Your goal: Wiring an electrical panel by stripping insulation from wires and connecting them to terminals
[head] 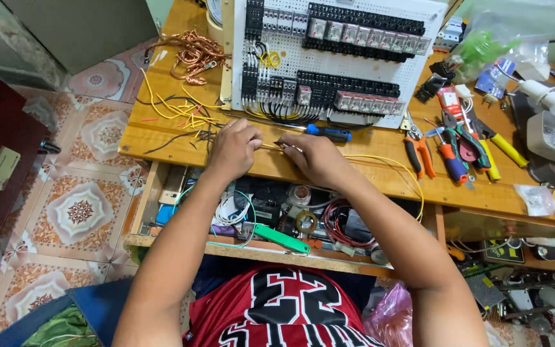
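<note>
Yellow wire (380,164) pinched in both grips, left hand (234,149) and right hand (316,157), its end hidden between fingertips.

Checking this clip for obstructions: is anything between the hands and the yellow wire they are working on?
Nothing visible. The left hand and right hand both already pinch the yellow wire at the front edge of the bench. The blue-handled screwdriver lies just behind them, beside the hands rather than between them and the wire.
</note>
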